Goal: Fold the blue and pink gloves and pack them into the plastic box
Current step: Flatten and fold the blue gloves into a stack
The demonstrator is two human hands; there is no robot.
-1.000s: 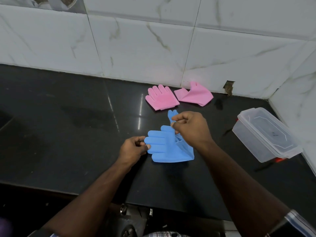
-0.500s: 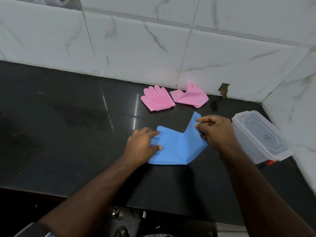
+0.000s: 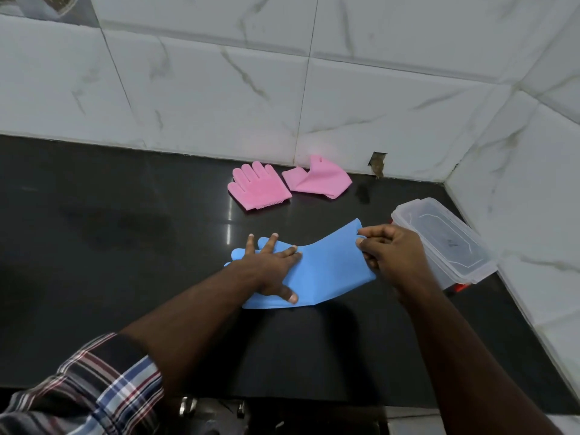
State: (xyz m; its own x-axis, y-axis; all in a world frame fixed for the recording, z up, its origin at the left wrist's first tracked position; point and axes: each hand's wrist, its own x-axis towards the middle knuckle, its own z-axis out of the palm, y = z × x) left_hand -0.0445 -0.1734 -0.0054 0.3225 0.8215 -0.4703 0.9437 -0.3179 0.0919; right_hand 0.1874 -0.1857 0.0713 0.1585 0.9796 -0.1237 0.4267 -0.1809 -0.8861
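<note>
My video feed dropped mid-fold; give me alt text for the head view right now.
The left hand presses flat on the finger end of a blue glove on a black counter, while the right hand pinches its lifted cuff. Two pink gloves lie by the tiled wall; a lidded plastic box sits at right.

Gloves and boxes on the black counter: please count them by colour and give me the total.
Pink gloves: 2, one flat and one folded, near the wall.
Blue gloves: 1 visible, pressed by the left hand and pinched by the right hand.
Clear plastic box: 1, lid on.
Total: 4
</note>
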